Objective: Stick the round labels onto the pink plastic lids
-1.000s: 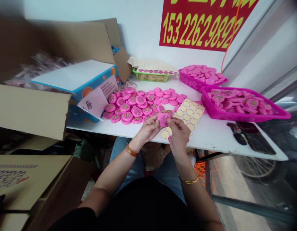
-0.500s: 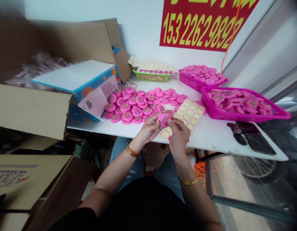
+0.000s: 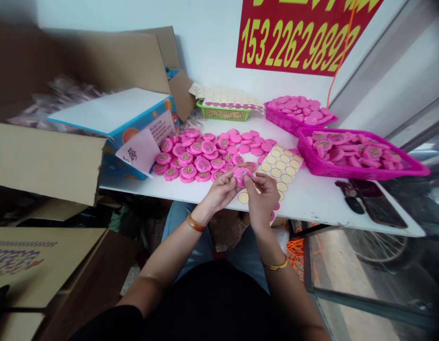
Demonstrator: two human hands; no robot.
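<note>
A pink round plastic case [image 3: 241,177] is held over the front of the table [image 3: 319,201], clamped by the left hand [image 3: 221,190]; its face is touched by the right hand's [image 3: 262,199] thumb, though whether anything is pinched there cannot be told. At ten o'clock, labelled cases [image 3: 186,158] are heaped, apparently finished; at twelve, plain-looking cases [image 3: 257,152] seem left. Toward two, a sticker sheet [image 3: 281,168] is laid, apparently largely used. Toward three, more labelled ones are held in a magenta basket [image 3: 322,169].
</note>
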